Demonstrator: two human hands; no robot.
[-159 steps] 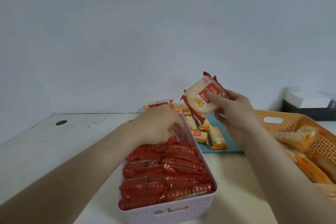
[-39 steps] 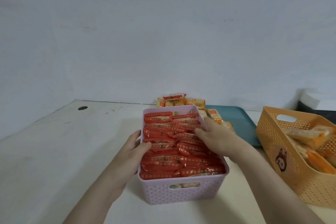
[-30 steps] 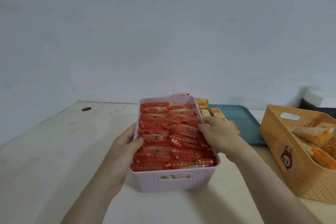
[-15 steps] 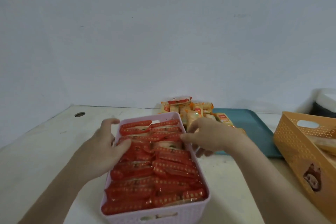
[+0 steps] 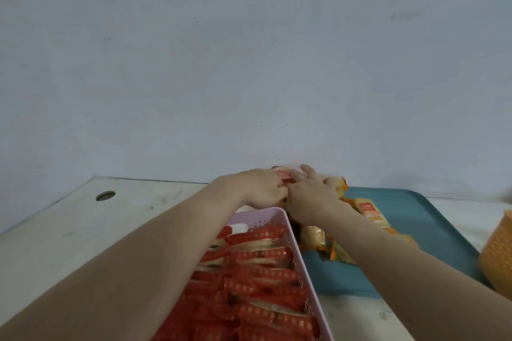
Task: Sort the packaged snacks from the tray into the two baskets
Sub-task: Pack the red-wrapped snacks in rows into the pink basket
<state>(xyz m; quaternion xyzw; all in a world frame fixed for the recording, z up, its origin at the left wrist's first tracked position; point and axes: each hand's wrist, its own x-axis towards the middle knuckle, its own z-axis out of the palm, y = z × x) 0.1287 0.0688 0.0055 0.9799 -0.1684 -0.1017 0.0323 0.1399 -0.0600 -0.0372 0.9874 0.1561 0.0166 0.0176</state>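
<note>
Beyond pink basket (image 5: 279,216), red-labelled packet (image 5: 285,175) lies between both hands' fingers (image 5: 297,176).

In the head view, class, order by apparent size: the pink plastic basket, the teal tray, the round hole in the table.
1. Pink plastic basket, though nearness inflates it.
2. Teal tray.
3. Round hole.

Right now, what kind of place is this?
Probably a staged indoor sorting bench, not a shop: bare pale wall, plain white table with a cable hole, a teal tray.
</note>
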